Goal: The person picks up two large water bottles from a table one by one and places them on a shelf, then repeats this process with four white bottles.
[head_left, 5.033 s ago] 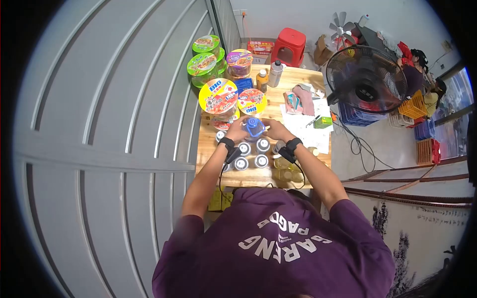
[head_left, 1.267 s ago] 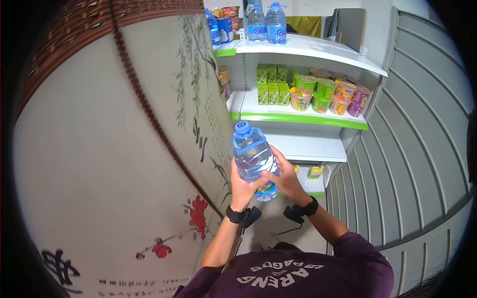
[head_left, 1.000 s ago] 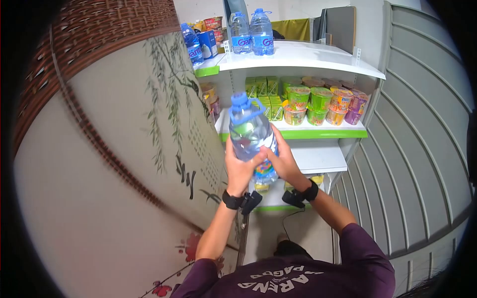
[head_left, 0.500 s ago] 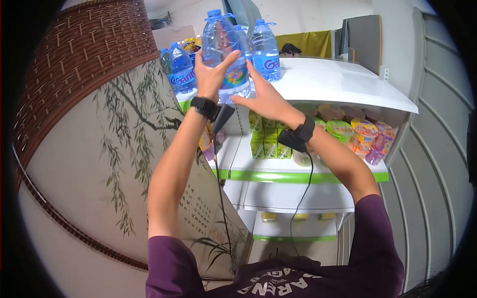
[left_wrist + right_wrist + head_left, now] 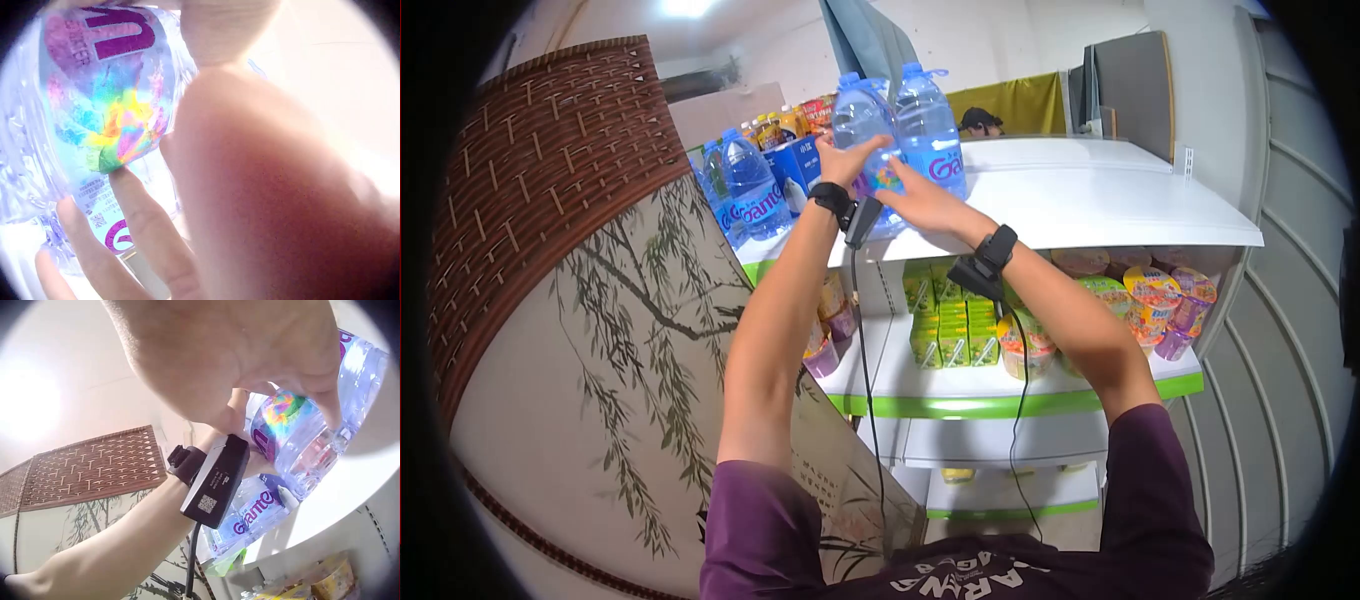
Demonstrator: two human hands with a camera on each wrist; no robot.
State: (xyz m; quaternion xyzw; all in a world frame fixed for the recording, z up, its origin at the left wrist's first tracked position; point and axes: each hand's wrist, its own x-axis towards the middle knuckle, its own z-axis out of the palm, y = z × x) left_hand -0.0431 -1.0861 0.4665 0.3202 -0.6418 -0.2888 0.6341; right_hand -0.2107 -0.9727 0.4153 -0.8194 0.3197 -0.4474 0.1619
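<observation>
**White shelf unit (image 5: 1090, 190), pretty packed on the top left**

So the backdrop is a pale wall and a row of white shelves with green edging. Far left there's a painted screen (image 5: 610, 350) with willow branches and a woven brown border (image 5: 580, 150), and it cuts in front of the shelf's left end. Next come a few blue-capped bottles (image 5: 750, 190) on the top level, then a blue box (image 5: 800, 160), with a red pack (image 5: 818, 110) behind.

Then the main thing: a big clear water bottle (image 5: 860, 110), upright at the top level near the middle. The left hand (image 5: 848, 165) holds it on one side with its thumb laid across the front, and the right hand (image 5: 930, 205) holds the lower part from the other side. Can't tell if the base is bearing on the shelf. Tight against it on the right is a neighbouring bottle (image 5: 930, 130), so not much room there.

One level down: purple cups (image 5: 820, 350) half behind the left forearm, green drink boxes (image 5: 955, 335), then noodle cups (image 5: 1155, 310), some blocked by the right forearm and its black wrist camera (image 5: 978, 278). Cables dangle from both wrists, across the lower shelves.

Behind the top, an olive cloth (image 5: 1025, 100), someone's dark hair (image 5: 977, 118) and a grey board (image 5: 1135, 90). Far right, a grey ribbed panel (image 5: 1290, 300).
</observation>
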